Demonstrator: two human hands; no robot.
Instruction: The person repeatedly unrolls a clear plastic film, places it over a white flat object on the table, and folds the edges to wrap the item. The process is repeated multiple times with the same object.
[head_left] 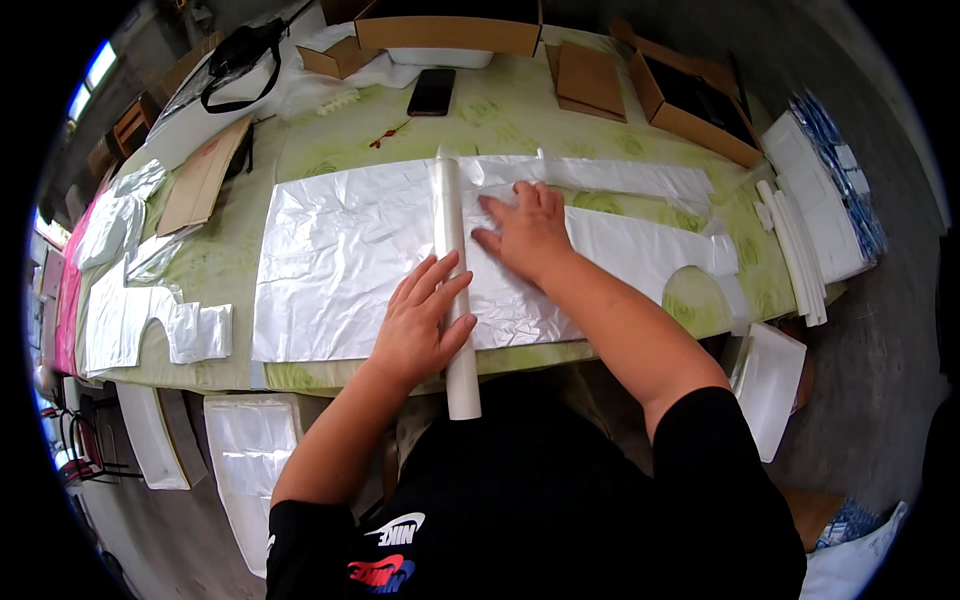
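Observation:
A large white plastic vest-style bag (335, 260) lies spread on the table, its handle strips pointing right. Across it, running far to near, rests a long white tube (462, 365) whose near end sticks out past the table edge. My left hand (422, 318) lies on the tube, palm down with fingers stretched over it, not gripping. To the right of the tube, my right hand (528, 232) presses on the creased plastic with its fingers spread and holds nothing. The bag's surface under both palms is hidden.
A green patterned cloth (500, 105) covers the table. At the back are a phone (432, 92) and an open cardboard box (690, 95). Folded white bags (125, 320) lie left; thin white tubes (798, 255) lie right. White bins (250, 450) stand below the near edge.

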